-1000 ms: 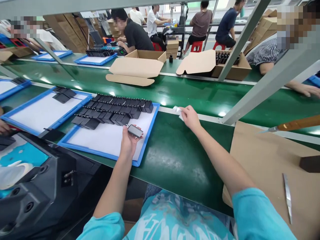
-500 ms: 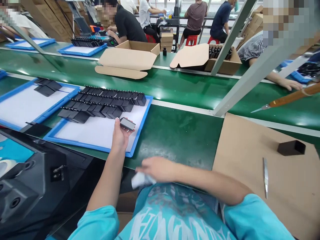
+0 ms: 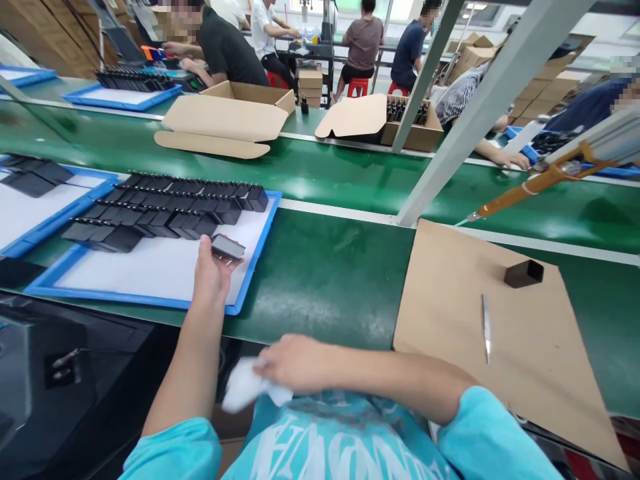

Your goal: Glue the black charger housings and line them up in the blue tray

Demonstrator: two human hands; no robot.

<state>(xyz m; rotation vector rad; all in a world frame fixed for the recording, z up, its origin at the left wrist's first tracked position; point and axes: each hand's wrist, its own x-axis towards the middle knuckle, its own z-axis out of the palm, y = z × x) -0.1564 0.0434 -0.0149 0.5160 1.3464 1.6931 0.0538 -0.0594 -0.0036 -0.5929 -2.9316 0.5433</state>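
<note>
My left hand (image 3: 214, 273) grips a small black power adapter (image 3: 228, 247), its flat face turned up and metal prongs showing underneath. It is held over the near right part of a blue-rimmed tray (image 3: 145, 299) with a white lining. Rows of similar black power adapters (image 3: 190, 223) stand in that tray, just beyond my left hand. Low in front of my body, my right hand (image 3: 290, 363) is closed on a crumpled white cloth (image 3: 245, 385). The cloth hangs toward the left, slightly blurred, apart from the adapter.
To the right, a cardboard sheet (image 3: 445, 300) carries tweezers (image 3: 486, 328) and an open black housing (image 3: 523, 273). An orange-handled tool (image 3: 530, 187) hangs above. A slanted metal post (image 3: 450, 153) rises behind. Open cartons (image 3: 220, 120) and co-workers are across the green conveyor (image 3: 300, 170).
The view has turned rightward, so the bench things appear further left. My right hand and the cloth have dropped a little toward my body. My left hand still holds the adapter.
</note>
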